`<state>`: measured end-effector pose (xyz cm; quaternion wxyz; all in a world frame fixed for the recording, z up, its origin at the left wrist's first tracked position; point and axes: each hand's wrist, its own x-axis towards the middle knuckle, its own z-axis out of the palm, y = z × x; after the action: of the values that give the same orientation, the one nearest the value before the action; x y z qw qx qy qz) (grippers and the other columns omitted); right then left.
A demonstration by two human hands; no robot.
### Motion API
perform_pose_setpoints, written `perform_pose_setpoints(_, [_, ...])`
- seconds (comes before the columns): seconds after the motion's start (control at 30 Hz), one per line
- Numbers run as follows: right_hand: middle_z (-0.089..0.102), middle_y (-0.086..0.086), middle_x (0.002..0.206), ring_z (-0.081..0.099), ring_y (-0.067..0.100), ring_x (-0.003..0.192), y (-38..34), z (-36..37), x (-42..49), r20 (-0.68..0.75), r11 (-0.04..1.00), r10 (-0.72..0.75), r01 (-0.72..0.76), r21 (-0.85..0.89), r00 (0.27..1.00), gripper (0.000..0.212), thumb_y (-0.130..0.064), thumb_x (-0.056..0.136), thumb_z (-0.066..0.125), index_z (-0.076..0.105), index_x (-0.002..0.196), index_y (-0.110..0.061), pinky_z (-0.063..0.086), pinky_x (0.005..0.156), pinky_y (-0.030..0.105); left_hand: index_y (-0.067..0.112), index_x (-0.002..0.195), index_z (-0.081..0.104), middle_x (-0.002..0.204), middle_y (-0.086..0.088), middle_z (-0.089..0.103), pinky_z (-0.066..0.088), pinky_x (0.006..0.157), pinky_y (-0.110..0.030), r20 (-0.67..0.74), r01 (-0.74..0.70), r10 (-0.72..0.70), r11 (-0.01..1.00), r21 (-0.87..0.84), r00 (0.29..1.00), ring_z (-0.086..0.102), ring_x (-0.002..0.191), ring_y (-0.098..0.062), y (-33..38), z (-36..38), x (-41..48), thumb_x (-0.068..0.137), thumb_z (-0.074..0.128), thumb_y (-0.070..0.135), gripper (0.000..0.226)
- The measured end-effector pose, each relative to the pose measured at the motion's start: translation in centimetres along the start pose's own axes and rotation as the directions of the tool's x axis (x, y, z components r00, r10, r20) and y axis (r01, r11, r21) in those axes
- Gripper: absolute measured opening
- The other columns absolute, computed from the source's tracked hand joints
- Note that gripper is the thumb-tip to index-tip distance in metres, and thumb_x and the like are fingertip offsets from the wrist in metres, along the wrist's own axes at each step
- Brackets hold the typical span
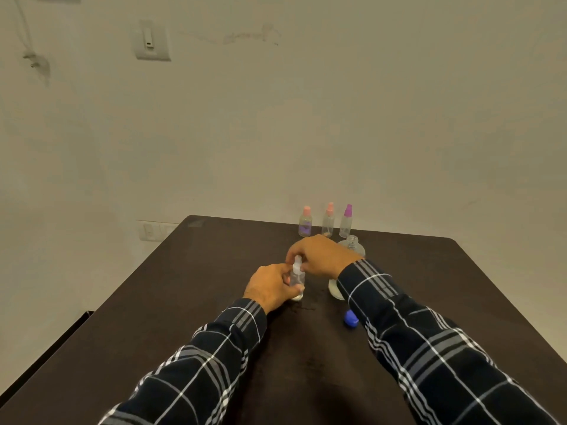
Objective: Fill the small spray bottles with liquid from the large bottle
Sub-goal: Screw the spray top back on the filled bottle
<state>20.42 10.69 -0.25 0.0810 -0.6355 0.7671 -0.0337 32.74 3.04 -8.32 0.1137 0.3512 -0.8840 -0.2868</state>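
Left hand (270,291) gripping small spray bottle (297,279) body, right hand (319,256) pinching its top; best holding bottle upright, turning top only.

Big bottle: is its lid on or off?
Off. The big bottle has a bare neck at the top, and a blue cap lies on the table nearby.

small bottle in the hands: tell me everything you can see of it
The small spray bottle is clear and plastic-looking, with a pale spray top. It stands upright near the middle of the dark table, its base at the surface. The left hand grips its body, and the right hand pinches the top. The fill level cannot be told.
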Motion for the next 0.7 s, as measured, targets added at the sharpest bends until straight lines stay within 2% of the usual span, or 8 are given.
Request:
perform_pose_setpoints(0.1, [0.067, 0.001, 0.117, 0.064, 0.021, 0.106, -0.1, 0.5, 0.7, -0.047, 0.998, 0.048, -0.050, -0.040, 0.998, 0.021, -0.013, 0.095, 0.062, 0.072, 0.111, -0.023, 0.051, 0.093, 0.033, 0.027, 0.114, 0.064, 0.095, 0.009, 0.065, 0.054, 0.092, -0.035, -0.003, -0.009, 0.009, 1.000, -0.024, 1.000, 0.063, 0.094, -0.014, 0.0, 0.2, 0.0, 0.089, 0.074, 0.036, 0.028])
perform_pose_setpoints(0.2, [0.070, 0.005, 0.111, 0.065, 0.022, 0.100, -0.2, 0.6, 1.0, -0.075, 0.992, 0.098, -0.104, -0.075, 0.992, 0.018, -0.027, 0.094, 0.064, 0.070, 0.109, -0.019, 0.051, 0.088, 0.033, 0.027, 0.124, 0.064, 0.105, 0.005, 0.070, 0.053, 0.095, -0.036, -0.008, -0.010, 0.010, 1.000, -0.021, 1.000, 0.064, 0.098, -0.015, -0.1, 0.1, -0.1, 0.089, 0.073, 0.036, 0.038])
perform_pose_setpoints(0.33, [0.067, 0.006, 0.092, 0.066, 0.026, 0.089, -0.2, 1.8, 0.6, -0.188, 0.963, 0.176, -0.209, -0.173, 0.966, 0.045, -0.060, 0.092, 0.056, 0.064, 0.093, -0.016, 0.052, 0.077, 0.036, 0.025, 0.123, 0.065, 0.111, 0.001, 0.070, 0.052, 0.098, -0.036, 0.004, 0.017, -0.017, 1.000, -0.009, 1.000, 0.065, 0.103, -0.017, 0.1, 0.0, 0.1, 0.090, 0.073, 0.037, 0.037])
perform_pose_setpoints(0.4, [0.064, 0.004, 0.089, 0.065, 0.024, 0.086, 0.2, 2.1, 0.2, -0.165, 0.967, 0.203, -0.224, -0.123, 0.965, 0.058, -0.073, 0.085, 0.054, 0.061, 0.091, -0.016, 0.055, 0.078, 0.038, 0.026, 0.116, 0.066, 0.108, 0.003, 0.070, 0.052, 0.097, -0.036, 0.017, 0.014, -0.014, 1.000, -0.018, 1.000, 0.064, 0.102, -0.017, -0.1, 0.1, 0.2, 0.090, 0.072, 0.035, 0.028])
perform_pose_setpoints(0.43, [0.066, 0.004, 0.097, 0.065, 0.024, 0.092, 0.4, 2.1, -0.1, -0.134, 0.977, 0.191, -0.202, -0.074, 0.972, 0.058, -0.071, 0.083, 0.058, 0.063, 0.101, -0.016, 0.056, 0.083, 0.040, 0.027, 0.110, 0.066, 0.103, 0.005, 0.070, 0.052, 0.095, -0.035, 0.015, 0.003, -0.002, 1.000, -0.029, 1.000, 0.064, 0.099, -0.016, -0.1, 0.1, 0.2, 0.090, 0.072, 0.035, 0.022])
perform_pose_setpoints(0.5, [0.066, 0.003, 0.120, 0.063, 0.024, 0.108, 0.7, 1.7, -0.2, -0.063, 0.996, 0.093, -0.093, -0.002, 0.994, 0.046, -0.046, 0.089, 0.066, 0.060, 0.126, -0.021, 0.052, 0.093, 0.040, 0.027, 0.107, 0.066, 0.099, 0.006, 0.070, 0.053, 0.092, -0.034, -0.001, -0.010, 0.010, 0.999, -0.045, 1.000, 0.064, 0.095, -0.015, -0.3, 0.1, 0.2, 0.089, 0.073, 0.035, 0.021])
perform_pose_setpoints(0.6, [0.067, 0.001, 0.121, 0.063, 0.023, 0.110, 0.4, 1.4, 0.1, -0.057, 0.999, 0.045, -0.046, -0.014, 0.997, 0.025, -0.018, 0.094, 0.062, 0.066, 0.116, -0.027, 0.051, 0.093, 0.036, 0.023, 0.120, 0.064, 0.106, 0.006, 0.068, 0.051, 0.092, -0.031, -0.002, -0.004, 0.004, 1.000, -0.028, 1.000, 0.062, 0.095, -0.013, -0.2, 0.1, 0.1, 0.090, 0.073, 0.035, 0.034])
perform_pose_setpoints(0.7, [0.069, 0.005, 0.114, 0.065, 0.026, 0.105, 0.1, 1.7, 0.8, -0.115, 0.992, 0.116, -0.121, -0.035, 0.987, 0.021, -0.026, 0.093, 0.067, 0.068, 0.113, -0.022, 0.052, 0.090, 0.037, 0.024, 0.123, 0.064, 0.106, 0.007, 0.069, 0.052, 0.096, -0.033, 0.000, -0.005, 0.005, 0.999, -0.043, 1.000, 0.063, 0.097, -0.012, -0.2, 0.2, 0.1, 0.089, 0.073, 0.035, 0.037])
